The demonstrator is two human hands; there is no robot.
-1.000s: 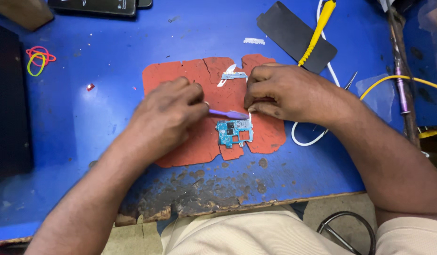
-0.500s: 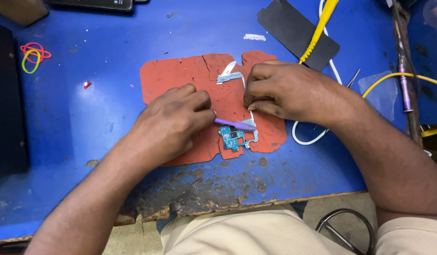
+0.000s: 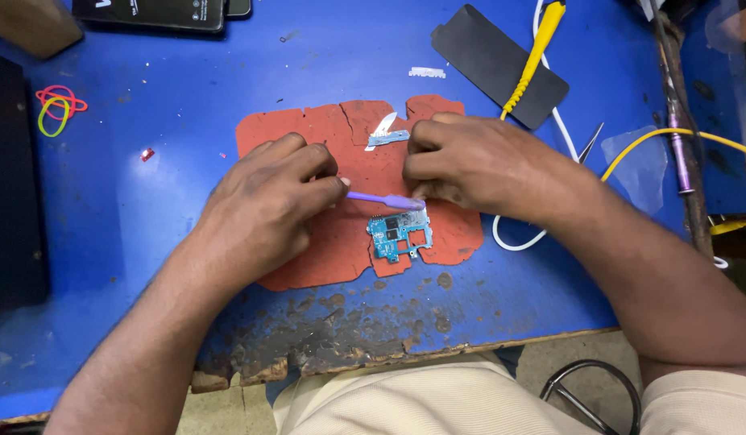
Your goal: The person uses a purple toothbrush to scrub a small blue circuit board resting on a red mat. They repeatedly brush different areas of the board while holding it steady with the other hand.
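Matt red mat [image 3: 308, 137], chipped blue tabletop [image 3: 147, 209]

Blue worktop [image 3: 188, 89], surroundings only.
Surface paint chipped and worn through along the near edge [image 3: 349, 338]. Back left: coloured rubber bands [image 3: 59, 105] in red, pink and yellow, loosely overlapping; a tiny red fragment [image 3: 147, 154] lies apart from them. Dark flat devices [image 3: 151, 12] at the far edge; a wooden block [image 3: 31, 24] in the far left corner. Back right: a black rectangular sheet [image 3: 498, 64] with a yellow-handled tool [image 3: 536, 52] lying across it. White cable [image 3: 522, 238] loops off the right side. Yellow wire [image 3: 655, 137] arcs over a clear plastic film [image 3: 639, 165]. Tweezers [image 3: 589, 143] beside the film. Small white strip [image 3: 427, 72] near the sheet.
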